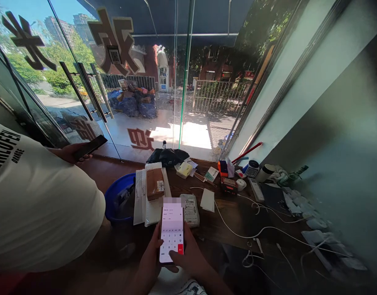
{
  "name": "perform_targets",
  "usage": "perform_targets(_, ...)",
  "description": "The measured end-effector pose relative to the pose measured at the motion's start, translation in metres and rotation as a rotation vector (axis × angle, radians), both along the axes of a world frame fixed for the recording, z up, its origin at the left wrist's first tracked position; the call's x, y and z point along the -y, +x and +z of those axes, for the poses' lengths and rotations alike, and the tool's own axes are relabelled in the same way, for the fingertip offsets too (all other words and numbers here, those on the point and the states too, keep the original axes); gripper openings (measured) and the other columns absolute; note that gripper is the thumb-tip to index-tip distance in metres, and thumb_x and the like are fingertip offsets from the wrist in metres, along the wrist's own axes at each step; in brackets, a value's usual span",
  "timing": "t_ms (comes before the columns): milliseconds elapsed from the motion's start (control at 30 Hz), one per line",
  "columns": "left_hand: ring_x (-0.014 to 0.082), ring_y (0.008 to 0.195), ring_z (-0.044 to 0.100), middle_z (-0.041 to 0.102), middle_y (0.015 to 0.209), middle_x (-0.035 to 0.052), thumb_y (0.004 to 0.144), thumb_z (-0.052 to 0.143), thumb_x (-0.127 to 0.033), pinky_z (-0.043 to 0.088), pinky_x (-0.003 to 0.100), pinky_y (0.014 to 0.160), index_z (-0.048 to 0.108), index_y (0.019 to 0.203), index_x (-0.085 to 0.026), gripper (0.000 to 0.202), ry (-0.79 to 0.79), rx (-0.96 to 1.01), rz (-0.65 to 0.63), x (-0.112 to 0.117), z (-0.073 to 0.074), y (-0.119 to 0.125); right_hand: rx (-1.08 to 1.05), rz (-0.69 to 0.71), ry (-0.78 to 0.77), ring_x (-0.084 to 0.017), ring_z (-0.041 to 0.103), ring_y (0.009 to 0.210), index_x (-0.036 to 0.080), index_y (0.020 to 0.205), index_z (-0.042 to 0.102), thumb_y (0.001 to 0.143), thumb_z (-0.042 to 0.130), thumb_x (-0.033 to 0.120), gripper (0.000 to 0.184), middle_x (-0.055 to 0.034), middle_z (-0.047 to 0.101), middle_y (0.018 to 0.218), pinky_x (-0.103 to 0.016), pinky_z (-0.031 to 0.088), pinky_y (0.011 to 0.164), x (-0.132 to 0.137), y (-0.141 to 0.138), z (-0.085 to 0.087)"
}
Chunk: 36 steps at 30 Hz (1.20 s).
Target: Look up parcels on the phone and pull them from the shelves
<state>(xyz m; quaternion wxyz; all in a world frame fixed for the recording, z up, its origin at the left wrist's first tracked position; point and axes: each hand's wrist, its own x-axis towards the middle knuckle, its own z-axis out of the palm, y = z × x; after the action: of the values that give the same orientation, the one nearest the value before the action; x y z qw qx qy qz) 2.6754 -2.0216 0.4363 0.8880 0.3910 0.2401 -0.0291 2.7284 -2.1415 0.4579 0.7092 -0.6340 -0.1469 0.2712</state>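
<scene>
A smartphone [171, 223] with a lit screen is held upright in front of me, a number keypad with one red key on its lower half. My left hand [153, 246] wraps its left edge, thumb by the keys. On the other side my right hand [188, 252] grips it, with the thumb over the bottom of the keypad. Just beyond the phone lies a grey labelled parcel [192, 211], partly hidden by it. To the left, a brown parcel [154, 184] rests on white padded mailers [141, 200].
A blue bin [121, 221] stands left of the parcels. A person in a white shirt [50, 196] holds a dark phone [91, 147] at the left. White cables [234, 235] cross the dark table on the right, near a black-and-red device [229, 186]. Glass doors [139, 106] rise beyond.
</scene>
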Motion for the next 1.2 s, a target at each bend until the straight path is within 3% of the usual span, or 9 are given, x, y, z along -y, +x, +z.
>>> perform_targets(100,0.0324,0.075,0.065,0.065,0.109,0.0132,0.059,0.064,-0.033,0.047,0.029,0.030,0.013,0.143,-0.028,0.098,-0.003,0.002,0.025,0.000,-0.001,-0.001,0.034,-0.009,0.010,-0.026,0.061,0.092,0.022,0.115,0.044,0.052,0.061,0.010,0.066,-0.0059,0.063,0.102,-0.042,0.050,0.078,0.000,0.001,-0.003)
perform_targets(267,0.0270,0.064,0.064,0.063,0.113,0.0127,0.062,0.062,-0.033,0.048,0.031,0.031,0.010,0.143,-0.029,0.096,-0.002,0.013,0.005,0.000,0.000,-0.001,-0.058,-0.058,0.059,-0.026,0.061,0.090,0.021,0.119,0.043,0.065,0.065,0.030,0.058,-0.0096,0.064,0.105,-0.043,0.051,0.074,-0.002,0.000,-0.009)
perform_targets(433,0.0257,0.064,0.062,0.065,0.108,0.0121,0.063,0.060,-0.033,0.047,0.030,0.031,0.013,0.143,-0.027,0.093,0.008,0.010,0.005,0.000,0.006,-0.001,-0.062,-0.045,0.039,-0.024,0.062,0.088,0.022,0.118,0.045,0.061,0.071,0.027,0.063,-0.0078,0.064,0.105,-0.041,0.051,0.074,-0.004,-0.001,-0.009)
perform_targets(567,0.0222,0.063,0.062,0.063,0.113,0.0115,0.071,0.058,-0.030,0.050,0.030,0.036,0.008,0.143,-0.029,0.088,-0.013,0.071,-0.066,-0.002,0.009,-0.006,-0.113,-0.096,0.134,-0.025,0.062,0.087,0.023,0.121,0.044,0.061,0.072,0.038,0.068,-0.0080,0.065,0.104,-0.041,0.052,0.072,-0.005,-0.003,-0.019)
perform_targets(700,0.0323,0.081,0.065,0.059,0.123,0.0126,0.070,0.063,-0.036,0.052,0.033,0.038,0.002,0.143,-0.033,0.096,-0.068,0.084,-0.095,-0.009,-0.014,-0.004,-0.196,-0.083,0.181,-0.023,0.062,0.069,0.025,0.127,0.040,0.058,0.073,0.048,0.079,-0.0083,0.065,0.099,-0.038,0.051,0.057,-0.007,-0.007,-0.029)
perform_targets(800,0.0363,0.093,0.063,0.068,0.109,0.0093,0.049,0.081,-0.033,0.057,0.040,0.057,0.007,0.143,-0.032,0.119,-0.056,0.172,-0.062,-0.022,-0.040,0.008,-0.249,-0.017,0.208,-0.020,0.058,0.055,0.025,0.132,0.034,0.061,0.070,0.051,0.083,-0.0081,0.067,0.089,-0.034,0.046,0.046,-0.006,-0.010,-0.027)
perform_targets(933,0.0375,0.112,0.053,0.070,0.100,0.0047,0.043,0.083,-0.023,0.048,0.050,0.087,0.028,0.140,-0.033,0.112,-0.042,0.286,0.021,-0.034,-0.056,0.022,-0.243,-0.098,0.179,-0.027,0.063,0.076,0.025,0.132,0.037,0.061,0.072,0.048,0.083,-0.0103,0.067,0.100,-0.041,0.051,0.062,-0.001,-0.011,-0.026)
perform_targets(1067,0.0378,0.116,0.050,0.070,0.104,0.0067,0.044,0.083,-0.020,0.050,0.047,0.085,0.025,0.141,-0.031,0.113,-0.099,0.248,-0.014,-0.029,-0.045,0.017,-0.275,-0.134,0.193,-0.031,0.062,0.088,0.025,0.134,0.034,0.059,0.074,0.046,0.087,-0.0118,0.064,0.109,-0.047,0.051,0.071,-0.001,-0.013,-0.031)
perform_targets(1200,0.0363,0.099,0.061,0.064,0.118,0.0100,0.061,0.074,-0.028,0.057,0.038,0.057,0.009,0.143,-0.034,0.105,-0.169,0.138,-0.092,-0.016,-0.023,0.000,-0.292,-0.126,0.221,-0.030,0.063,0.086,0.026,0.134,0.034,0.060,0.074,0.046,0.086,-0.0117,0.063,0.109,-0.046,0.052,0.065,-0.005,-0.014,-0.032)
